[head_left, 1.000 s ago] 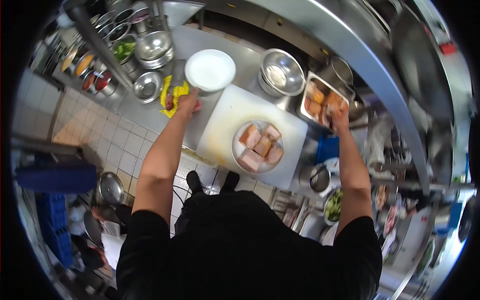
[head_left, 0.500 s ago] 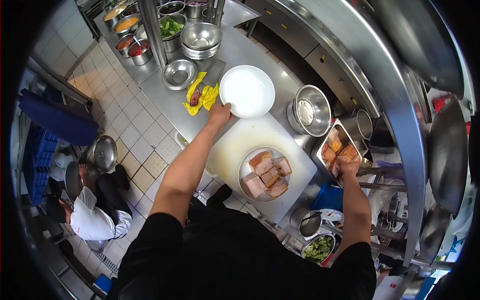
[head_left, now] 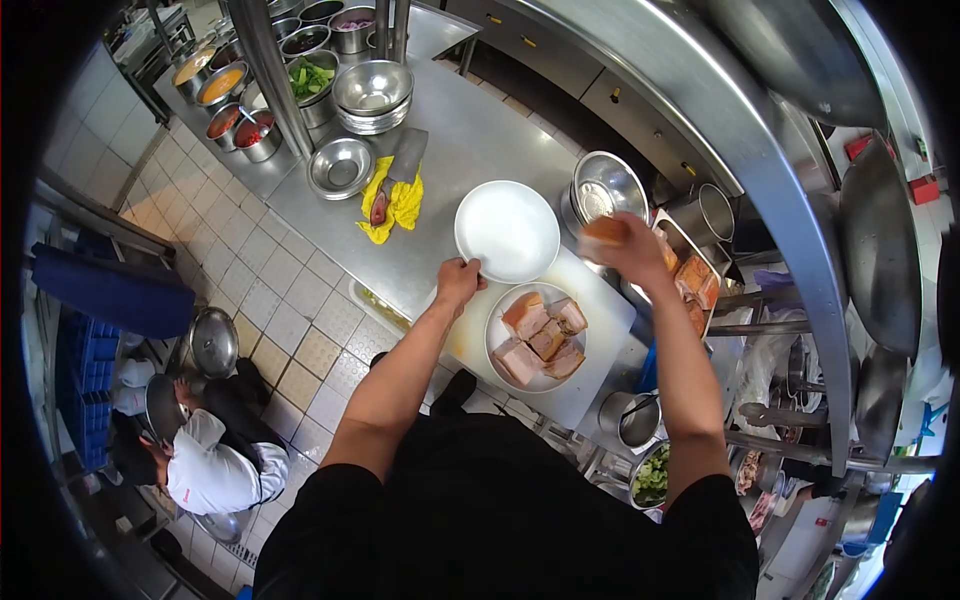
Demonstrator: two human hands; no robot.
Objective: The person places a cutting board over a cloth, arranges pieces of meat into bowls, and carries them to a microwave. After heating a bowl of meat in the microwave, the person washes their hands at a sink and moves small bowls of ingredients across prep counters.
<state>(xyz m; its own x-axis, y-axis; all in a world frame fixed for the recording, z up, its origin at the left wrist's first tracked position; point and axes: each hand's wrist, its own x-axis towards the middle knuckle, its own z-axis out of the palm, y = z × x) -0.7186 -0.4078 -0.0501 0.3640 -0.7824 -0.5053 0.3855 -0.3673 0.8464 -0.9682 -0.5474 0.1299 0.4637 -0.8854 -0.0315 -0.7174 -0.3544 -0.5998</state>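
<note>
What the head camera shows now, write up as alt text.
Right hand holding a blurred, browned piece of meat above a steel counter, left hand on the rim of a white bowl. Beside it, a plate of meat chunks sits on a white cutting board.

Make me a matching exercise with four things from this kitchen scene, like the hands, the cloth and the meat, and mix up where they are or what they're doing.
1. Left hand
2. Right hand
3. Cloth
4. Meat chunks

A. On the nearer plate, which sits on the cutting board
B. Yellow, lying on the steel counter
C. Holding a browned piece of meat
D. At the rim of the farther white plate

Right pairs: 1-D, 2-C, 3-B, 4-A
</note>
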